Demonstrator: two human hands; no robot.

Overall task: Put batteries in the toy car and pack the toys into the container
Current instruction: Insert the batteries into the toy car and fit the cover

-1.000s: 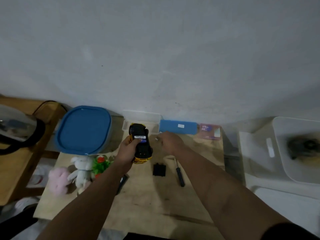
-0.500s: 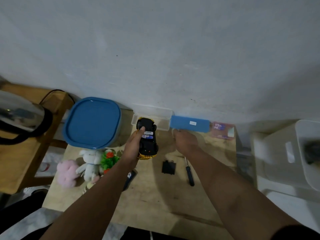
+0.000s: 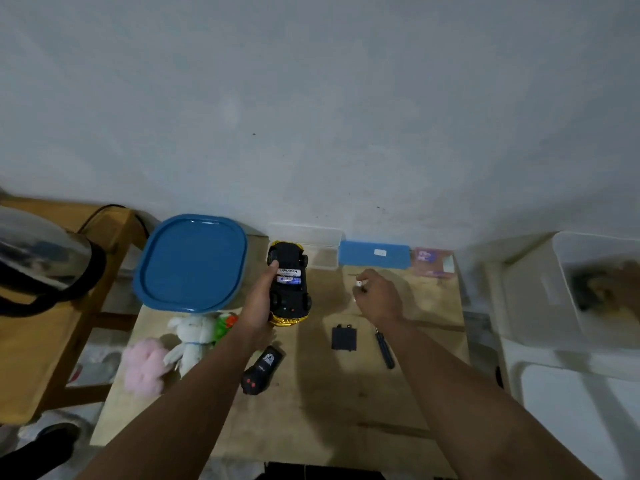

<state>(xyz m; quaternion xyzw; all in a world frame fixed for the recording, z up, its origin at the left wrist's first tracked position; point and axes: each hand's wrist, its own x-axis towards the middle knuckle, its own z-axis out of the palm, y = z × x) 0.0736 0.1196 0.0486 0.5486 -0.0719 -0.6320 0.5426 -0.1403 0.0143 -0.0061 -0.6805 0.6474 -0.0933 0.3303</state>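
Left hand (image 3: 261,303) grips the toy car (image 3: 289,284) belly-up above the wooden table (image 3: 311,410) — glossy black underside, gold bumper, 2 cylindrical batteries (image 3: 289,276) seated. Right hand (image 3: 377,296) pinches a small white battery (image 3: 359,283). Round-cornered blue-lidded container (image 3: 190,263) sits beside the car — flat black cover (image 3: 343,338) lies nearer.

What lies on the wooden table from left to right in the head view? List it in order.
pink plush → white bunny plush → toy car, underside up, gripped by the left hand → black battery cover → screwdriver. The right hand, above the table, pinches something small and white.
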